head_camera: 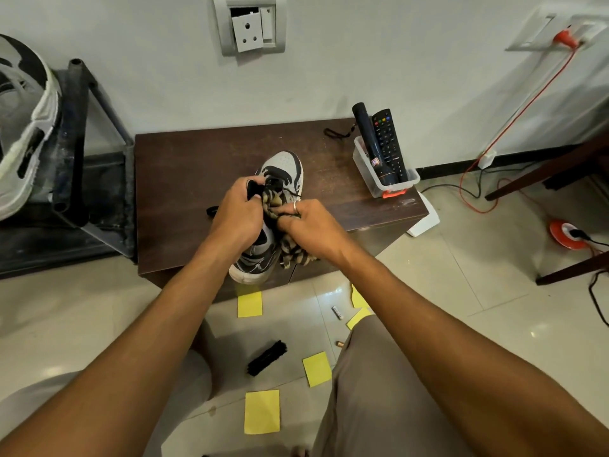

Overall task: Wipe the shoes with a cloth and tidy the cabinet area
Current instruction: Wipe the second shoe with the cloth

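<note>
Obs., head view:

- Grey-and-black shoe lies on the dark wooden table, toe towards 12 o'clock and heel at the near edge, at 6 o'clock
- Left hand has its fingers curled over the shoe's black tongue and lace area and grips it from the 9 o'clock side
- Right hand, with a ring on one finger, is clenched round a bunched beige-and-black striped cloth; the cloth is pressed against the shoe's 3 o'clock side and opening, and its loose end hangs over the table's front edge
- The two hands sit just beside each other over the shoe; cannot tell whether they touch
- Second shoe, white and grey, rests on a dark metal rack at 9 o'clock from the table
- Clear plastic box stands on the table's 2 o'clock corner and holds a black remote and a dark torch, both leaning
- Floor at 6 o'clock: several yellow paper notes, a black brush, a small battery
- Orange cable runs down the wall at 2 o'clock
</note>
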`<state>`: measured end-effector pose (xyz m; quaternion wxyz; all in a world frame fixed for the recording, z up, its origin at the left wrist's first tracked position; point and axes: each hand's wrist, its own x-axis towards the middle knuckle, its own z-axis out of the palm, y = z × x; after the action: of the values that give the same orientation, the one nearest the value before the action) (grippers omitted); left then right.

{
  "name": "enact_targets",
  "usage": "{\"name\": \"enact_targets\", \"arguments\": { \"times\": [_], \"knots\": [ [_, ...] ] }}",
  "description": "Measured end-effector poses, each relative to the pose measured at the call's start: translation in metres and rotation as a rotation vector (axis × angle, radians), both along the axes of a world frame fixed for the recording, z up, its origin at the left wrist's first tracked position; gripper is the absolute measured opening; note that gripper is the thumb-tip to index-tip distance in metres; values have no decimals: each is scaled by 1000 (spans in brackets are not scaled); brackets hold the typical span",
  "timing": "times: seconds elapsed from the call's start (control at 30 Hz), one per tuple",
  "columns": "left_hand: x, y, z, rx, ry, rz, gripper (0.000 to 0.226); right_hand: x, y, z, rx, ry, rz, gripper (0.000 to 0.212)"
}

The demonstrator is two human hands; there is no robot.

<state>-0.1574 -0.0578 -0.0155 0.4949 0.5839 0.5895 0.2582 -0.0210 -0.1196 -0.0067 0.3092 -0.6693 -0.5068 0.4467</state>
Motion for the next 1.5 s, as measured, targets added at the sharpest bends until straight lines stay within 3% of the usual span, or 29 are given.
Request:
{"name": "enact_targets", "arguments": {
  "times": [0.07, 0.13, 0.37, 0.57, 0.7, 0.8, 0.97, 1.07, 1.23, 1.37, 1.5],
  "knots": [
    [0, -1, -2, 3, -7, -3, 37, -2, -12, -4, 7, 78, -8, 31],
    [-1, -1, -3, 4, -13, -11, 37, -4, -19, -12, 57, 32, -14, 32],
    [-2, 3, -6, 2, -28, -12, 37, 10, -2, -29, 259, -687, 212, 36],
    [-4, 5, -6, -53, -59, -2, 36, 21, 16, -26, 279, -926, 166, 23],
    [-4, 3, -6, -44, -75, 2, 35, 11, 22, -25, 146, -550, -34, 22],
    [-1, 2, -5, -50, -73, 3, 35, 7, 19, -15, 57, -259, -21, 26],
    [0, 2, -6, -28, -56, 25, 36, 0, -12, 0, 19, -30, 26, 36],
    [-1, 1, -7, -40, -60, 15, 36, -1, -25, -9, 33, 0, 14, 35],
    [-2, 2, -8, -57, -87, 22, 36, 0, -22, -28, 205, -415, 137, 37],
    [-2, 3, -8, -60, -95, 11, 36, 9, -6, -23, 234, -734, 212, 25],
    [-2, 4, -6, -62, -91, 12, 36, 16, 12, -16, 204, -893, 197, 26]
  ]
}}
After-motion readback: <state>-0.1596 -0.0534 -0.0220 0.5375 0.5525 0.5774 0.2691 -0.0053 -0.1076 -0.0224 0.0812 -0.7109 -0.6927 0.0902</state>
